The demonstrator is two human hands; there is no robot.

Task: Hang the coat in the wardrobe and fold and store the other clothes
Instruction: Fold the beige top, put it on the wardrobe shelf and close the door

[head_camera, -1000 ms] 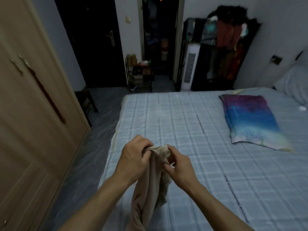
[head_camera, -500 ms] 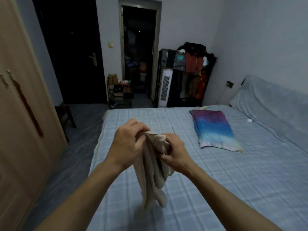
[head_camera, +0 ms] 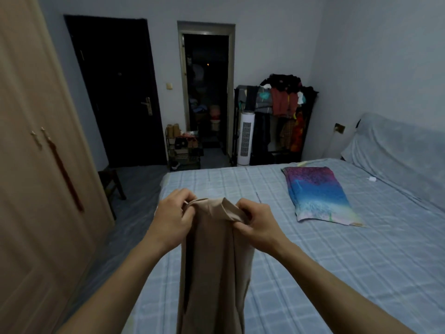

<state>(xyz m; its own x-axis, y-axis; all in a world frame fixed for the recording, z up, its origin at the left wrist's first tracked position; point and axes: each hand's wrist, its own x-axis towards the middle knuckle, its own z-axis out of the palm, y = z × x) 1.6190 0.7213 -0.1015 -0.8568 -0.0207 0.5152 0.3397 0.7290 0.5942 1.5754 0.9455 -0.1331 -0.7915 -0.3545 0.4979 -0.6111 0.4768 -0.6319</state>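
Since half a second before, both hands had moved apart and spread the top edge of the beige garment [head_camera: 212, 256]. Left hand [head_camera: 174, 219] and right hand [head_camera: 256, 221] each pinched one end, and it hung above the bed [head_camera: 337, 261]. Farther on the bed lay a folded colourful cloth [head_camera: 317, 194].

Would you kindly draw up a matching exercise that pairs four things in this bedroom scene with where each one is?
Things:
1. beige garment
2. multicoloured cloth
3. white tower fan
4. wardrobe

Places:
A. standing on the floor beside the clothes rack
B. along the left side of the room, doors shut
C. held up in the left hand and the right hand
D. lying flat on the bed

Pairs: 1-C, 2-D, 3-A, 4-B
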